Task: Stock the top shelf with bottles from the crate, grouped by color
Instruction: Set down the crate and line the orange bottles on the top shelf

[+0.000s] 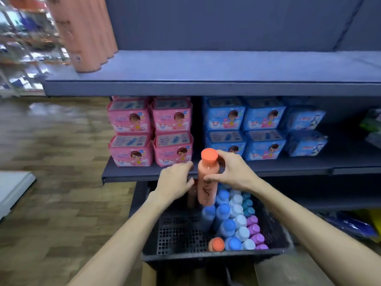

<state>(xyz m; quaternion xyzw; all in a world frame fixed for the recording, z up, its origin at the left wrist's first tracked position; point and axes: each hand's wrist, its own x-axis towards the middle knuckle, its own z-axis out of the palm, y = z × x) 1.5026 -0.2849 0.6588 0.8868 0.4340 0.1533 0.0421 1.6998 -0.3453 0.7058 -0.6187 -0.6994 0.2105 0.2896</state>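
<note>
Your right hand [233,172] grips an upright orange plastic bottle with an orange cap [207,178], fingers curled behind its neck and the thumb pressed across the front of its body, holding it above the far end of the black perforated plastic crate [181,230]. Your left hand [175,182] reaches in just beside that bottle on its left, fingers curled down toward a second orange bottle [191,196] standing in the crate; you cannot tell from this view whether those fingers are closed on it or only touching it. In the crate, the remaining bottles stand packed along the right side: a row of blue-capped bottles [222,213], a row of pale white-capped bottles [239,219], some teal-capped ones [247,205] at the far end, purple-capped ones [254,230] against the right wall, and 1 more orange-capped bottle [216,244] at the near end. The grey top shelf [226,65] carries a row of tall orange bottles [86,34] at its left end. On the shelf below it sit pink packets [150,131] stacked in 2 layers on the left and blue packets [245,129] stacked likewise on the right.
</note>
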